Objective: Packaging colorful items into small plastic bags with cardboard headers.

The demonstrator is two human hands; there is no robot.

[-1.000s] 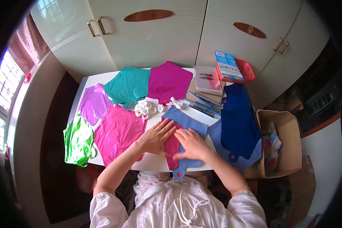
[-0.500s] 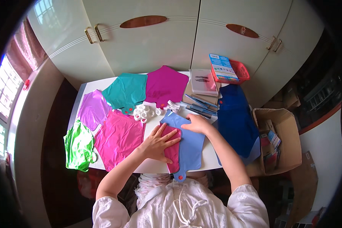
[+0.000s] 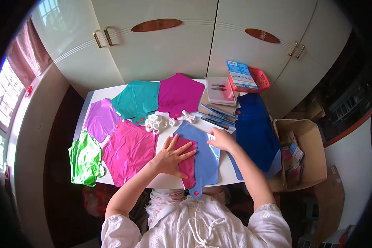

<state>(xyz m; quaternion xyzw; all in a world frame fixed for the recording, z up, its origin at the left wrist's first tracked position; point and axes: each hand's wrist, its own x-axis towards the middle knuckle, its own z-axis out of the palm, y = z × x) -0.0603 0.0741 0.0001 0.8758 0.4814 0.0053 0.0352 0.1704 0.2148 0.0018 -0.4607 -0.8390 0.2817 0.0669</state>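
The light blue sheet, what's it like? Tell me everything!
The light blue sheet looks smooth, thin, maybe plastic, lying mostly flat on the table. Its near tab, with a red dot, pokes past the table's edge. A pink piece lies along its left side, under the left hand; the right hand touches its shiny right side.

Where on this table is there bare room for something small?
White table shows bare between the large pink sheet and narrow pink sheet, and between the light blue sheet and dark blue sheet, though the forearms cross both strips. Farther back it is crowded: white rings, pens, teal sheet.
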